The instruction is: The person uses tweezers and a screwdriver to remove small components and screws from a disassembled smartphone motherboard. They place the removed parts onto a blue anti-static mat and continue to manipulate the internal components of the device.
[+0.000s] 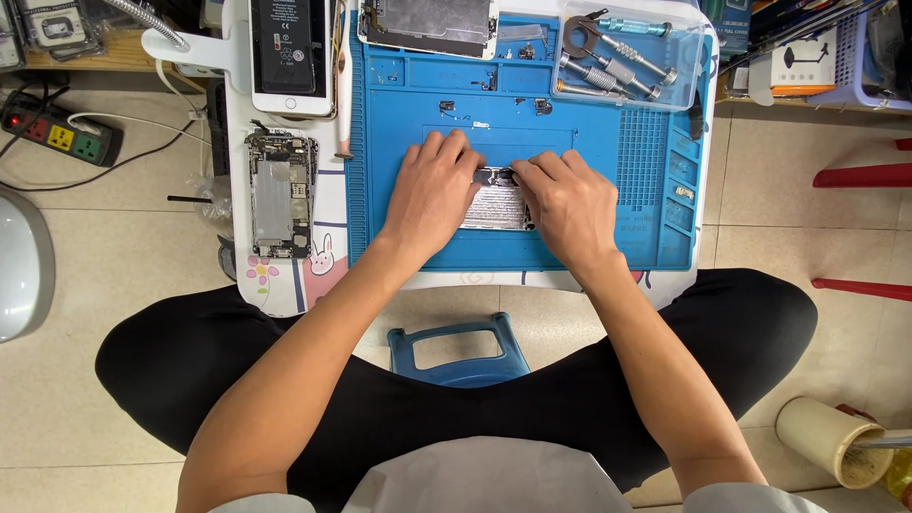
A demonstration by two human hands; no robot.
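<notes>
Silvery metal plate [496, 201] on blue mat [399, 95], between hands, left [432, 190] and right [568, 201] both gripping it.

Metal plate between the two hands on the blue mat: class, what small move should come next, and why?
Probably lift the top edge of the metal plate a little with the right hand while the left hand steadies it. Both hands already rest on the plate, fingertips meeting at its top edge, and it lies flat on the blue mat.
</notes>
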